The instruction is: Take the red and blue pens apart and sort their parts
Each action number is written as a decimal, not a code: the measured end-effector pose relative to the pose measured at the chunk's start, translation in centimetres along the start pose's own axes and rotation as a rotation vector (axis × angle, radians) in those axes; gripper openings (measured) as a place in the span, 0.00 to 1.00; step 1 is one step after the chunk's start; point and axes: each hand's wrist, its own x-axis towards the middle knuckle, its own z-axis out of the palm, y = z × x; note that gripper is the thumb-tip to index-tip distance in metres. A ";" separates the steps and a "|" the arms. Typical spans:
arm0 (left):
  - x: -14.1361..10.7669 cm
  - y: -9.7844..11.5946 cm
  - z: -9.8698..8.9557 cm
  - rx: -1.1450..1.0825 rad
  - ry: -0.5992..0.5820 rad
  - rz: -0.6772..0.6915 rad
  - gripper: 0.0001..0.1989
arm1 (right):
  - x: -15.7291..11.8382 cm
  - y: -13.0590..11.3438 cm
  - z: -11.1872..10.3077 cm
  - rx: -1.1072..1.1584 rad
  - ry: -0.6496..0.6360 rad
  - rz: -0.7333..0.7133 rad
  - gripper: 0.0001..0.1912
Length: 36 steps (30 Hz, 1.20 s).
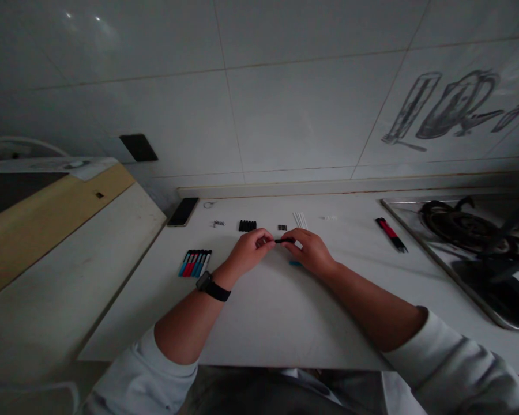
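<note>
Both of my hands meet over the middle of the white counter. A small black part (pixel 281 241) spans the gap between them. My left hand (pixel 251 249), with a black watch on its wrist, pinches the part's left end. My right hand (pixel 308 250) is closed round the right end, its fingers covering much of it. Under my right hand a blue piece (pixel 294 263) shows partly. Just beyond the hands lie a row of black pieces (pixel 248 226), small brownish pieces (pixel 282 227) and thin white sticks (pixel 300 219).
Several blue, red and white barrels (pixel 195 263) lie at left. Behind them are a phone (pixel 183 211), a ring (pixel 208 204) and small metal parts (pixel 218 223). Clear bits (pixel 328 218) and red-black pens (pixel 391 235) lie right, beside a gas stove (pixel 467 230).
</note>
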 end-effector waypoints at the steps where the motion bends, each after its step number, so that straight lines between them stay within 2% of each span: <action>1: 0.0 -0.1 0.0 0.009 0.015 0.005 0.06 | 0.0 0.1 0.1 0.003 -0.004 0.013 0.11; 4: 0.1 -0.3 0.0 0.022 0.056 0.019 0.05 | -0.1 0.2 0.2 0.024 0.000 0.024 0.13; 8: 0.1 -0.6 0.0 0.018 0.059 0.046 0.04 | -0.1 0.2 0.2 0.014 -0.009 0.021 0.07; 13: 0.1 -0.7 0.0 0.041 0.076 0.052 0.04 | -0.1 0.3 0.1 0.006 -0.019 0.057 0.12; 15: 0.1 -0.7 0.0 0.052 0.072 0.047 0.04 | -0.2 0.3 0.1 0.014 -0.019 0.049 0.12; 18: 0.2 -0.8 0.0 0.046 0.054 0.049 0.04 | -0.1 0.3 0.1 -0.009 -0.031 0.055 0.07; 24: 0.1 -0.6 -0.1 0.052 0.056 0.053 0.04 | -0.1 0.5 0.0 -0.012 -0.028 0.043 0.12; 27: 0.1 -0.6 -0.1 0.056 0.050 0.050 0.04 | -0.1 0.4 0.0 -0.028 -0.048 0.038 0.07; 33: 0.1 -0.6 0.0 0.062 0.047 0.047 0.05 | -0.2 0.5 0.1 -0.020 -0.049 0.041 0.11; 36: 0.1 -0.6 0.0 0.077 0.040 0.048 0.04 | -0.2 0.5 0.1 -0.040 -0.068 0.037 0.07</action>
